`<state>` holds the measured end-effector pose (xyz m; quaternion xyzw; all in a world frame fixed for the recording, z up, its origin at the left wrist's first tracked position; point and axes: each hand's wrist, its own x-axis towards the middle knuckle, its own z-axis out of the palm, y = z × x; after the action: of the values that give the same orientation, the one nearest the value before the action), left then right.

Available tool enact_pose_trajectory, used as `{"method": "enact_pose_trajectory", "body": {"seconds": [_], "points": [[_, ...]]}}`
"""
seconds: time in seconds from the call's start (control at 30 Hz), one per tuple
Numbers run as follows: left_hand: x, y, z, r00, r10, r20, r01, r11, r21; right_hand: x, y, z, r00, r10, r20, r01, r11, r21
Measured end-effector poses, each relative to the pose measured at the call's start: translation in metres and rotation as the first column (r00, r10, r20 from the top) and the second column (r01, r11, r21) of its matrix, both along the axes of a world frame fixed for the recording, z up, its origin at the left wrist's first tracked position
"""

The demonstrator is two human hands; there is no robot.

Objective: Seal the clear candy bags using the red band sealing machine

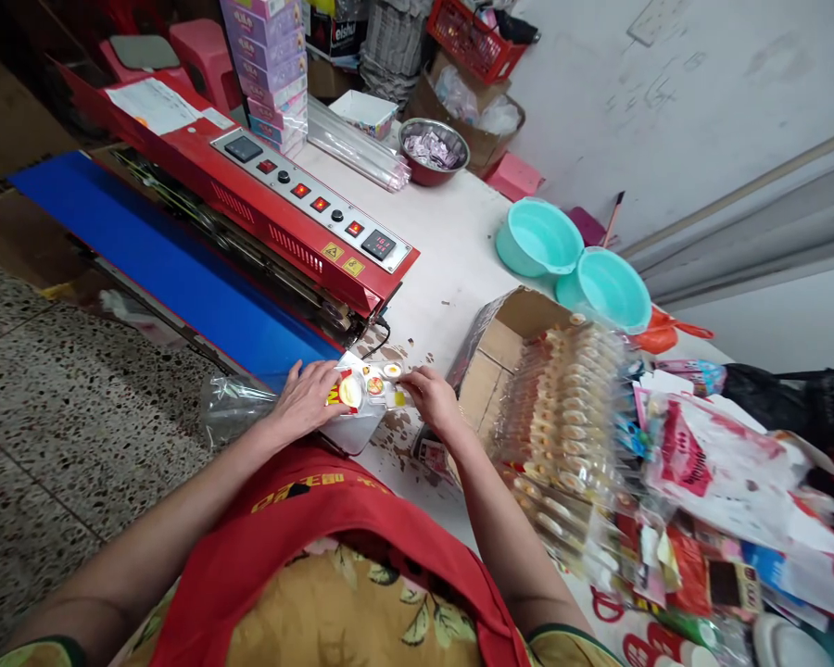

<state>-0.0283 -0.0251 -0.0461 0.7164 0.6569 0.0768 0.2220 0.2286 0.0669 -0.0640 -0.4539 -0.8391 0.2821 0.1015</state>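
A small printed card (375,384) with pictures of egg and other food lies at the machine's near end, close to my apron. My left hand (302,400) grips its left side, the fingers over a round egg-like piece. At its right end, my right hand (429,398) pinches the edge between thumb and fingers. A clear plastic bag (236,408) spreads out to the left, partly beneath my left hand. Whether the card is inside a clear sleeve, I cannot tell.
A red sealing machine (250,204) with a blue belt (159,269) stands at left. At right is a cardboard box (486,371) of clear egg-picture packs (562,417). Behind are turquoise basins (538,236) and a metal bowl (435,150) of sachets. Mixed packaging (715,463) piles up far right.
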Motion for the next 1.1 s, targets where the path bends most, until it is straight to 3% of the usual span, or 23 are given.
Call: {"method": "enact_pose_trajectory", "body": {"seconds": [0.07,0.17,0.23,0.33,0.4,0.47,0.6,0.7,0.87,1.1], "points": [[-0.001,-0.001,0.002,1.0,0.008,0.008,-0.008,1.0,-0.013,0.001,-0.002,-0.009,0.987,-0.07,-0.145,0.066,0.997,-0.035],[-0.007,0.002,0.009,1.0,-0.003,0.023,0.003,1.0,-0.024,0.003,-0.011,-0.022,0.893,-0.318,-0.319,0.276,0.946,-0.173],[-0.012,0.007,0.014,0.997,-0.069,0.036,0.07,0.997,-0.043,0.0,-0.019,-0.029,0.795,-0.488,-0.36,0.368,0.86,-0.353],[-0.017,0.023,0.022,0.974,-0.222,0.039,0.225,0.967,-0.116,-0.008,-0.029,-0.033,0.653,-0.666,-0.361,0.385,0.702,-0.599],[-0.018,0.036,0.027,0.95,-0.312,0.023,0.311,0.933,-0.179,-0.015,-0.031,-0.032,0.591,-0.728,-0.346,0.383,0.632,-0.674],[-0.017,0.048,0.031,0.922,-0.387,0.011,0.379,0.895,-0.237,-0.02,-0.03,-0.03,0.569,-0.75,-0.337,0.377,0.602,-0.704],[-0.016,0.065,0.036,0.888,-0.46,0.024,0.448,0.85,-0.278,-0.025,-0.027,-0.026,0.542,-0.764,-0.351,0.387,0.597,-0.703],[-0.017,0.067,0.034,0.882,-0.466,0.066,0.466,0.845,-0.262,-0.026,-0.029,-0.027,0.524,-0.754,-0.396,0.446,0.639,-0.627],[-0.021,0.063,0.026,0.887,-0.452,0.089,0.46,0.854,-0.244,-0.027,-0.032,-0.03,0.642,-0.591,-0.489,0.45,0.806,-0.384],[-0.023,0.059,0.02,0.901,-0.425,0.084,0.433,0.882,-0.183,-0.023,-0.023,-0.03,0.684,-0.55,-0.479,0.402,0.833,-0.381]]}}
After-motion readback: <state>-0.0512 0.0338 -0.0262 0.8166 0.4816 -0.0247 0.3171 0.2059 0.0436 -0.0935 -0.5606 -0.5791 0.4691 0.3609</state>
